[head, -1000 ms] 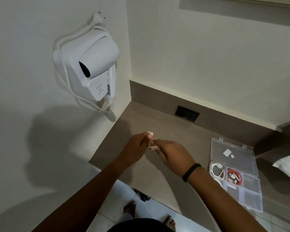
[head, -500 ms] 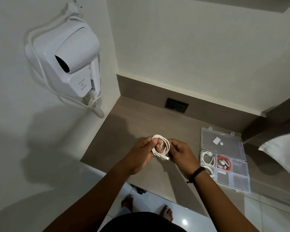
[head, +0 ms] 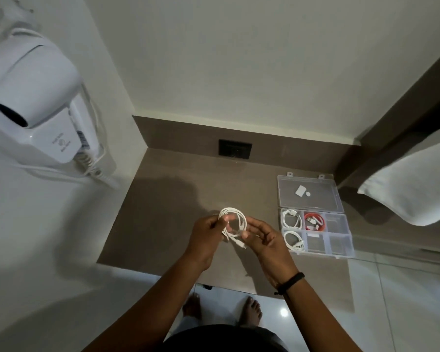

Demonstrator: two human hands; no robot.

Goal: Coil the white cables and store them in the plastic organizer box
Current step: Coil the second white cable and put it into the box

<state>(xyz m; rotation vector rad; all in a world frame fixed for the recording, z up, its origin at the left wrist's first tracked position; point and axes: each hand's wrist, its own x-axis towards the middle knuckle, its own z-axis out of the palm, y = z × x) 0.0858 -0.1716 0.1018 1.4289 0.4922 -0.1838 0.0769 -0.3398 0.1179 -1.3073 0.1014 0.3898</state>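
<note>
A white cable (head: 235, 219), wound into a loose coil, hangs above the brown counter (head: 163, 212) between both hands. My left hand (head: 207, 235) pinches the coil's left side. My right hand (head: 264, 240) has its fingers spread and touches the coil's lower right, where the loose plug end dangles. To the right lies the clear plastic organizer box (head: 341, 246) with its lid (head: 313, 193) folded open behind it. Two coiled white cables (head: 292, 219) fill its left compartments and a red cable (head: 314, 221) sits in the middle top one.
A white wall-mounted hair dryer (head: 36, 105) with a curly cord hangs at the left. A black wall socket (head: 235, 148) sits at the counter's back. A white pillow (head: 414, 189) juts in at the right. My bare feet stand on the shiny tile floor (head: 404, 301) below the counter edge.
The cable has gone from a small bunch pinched between the fingers to a visible round coil. My right hand's fingers have opened up. The view has tilted down and to the left.
</note>
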